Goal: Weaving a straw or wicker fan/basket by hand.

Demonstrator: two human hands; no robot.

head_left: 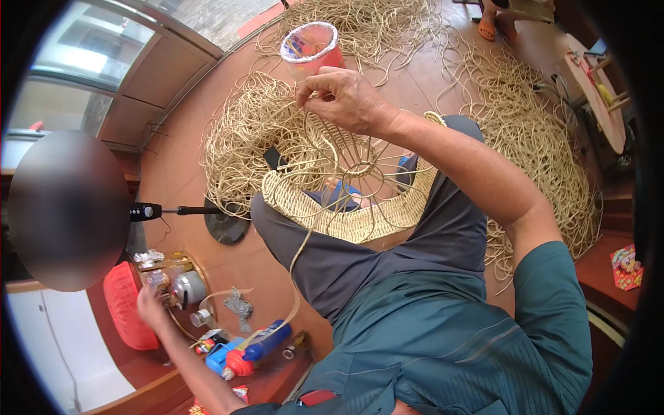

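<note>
On my lap rests a round woven piece of straw-coloured cord [353, 227], with spokes running in to a small central ring. Above its far side, my right hand [342, 100] has thumb and fingers pinched together on a strand of cord [304, 121]. My left hand [151, 308] is stretched out to the left, beside a red plastic bag [130, 308] and a metal pot-like container [188, 289]. Motion smears its fingers, so whether it holds anything cannot be made out.
Heaps of loose cord [238, 138] cover the floor ahead, with more cord [532, 152] to the right. A red bucket [315, 63] with a white liner stands ahead. Left are a blurred round object on a black stand [187, 210] and a blue bottle [270, 340]. Another person's sandalled foot [487, 28] shows far right.
</note>
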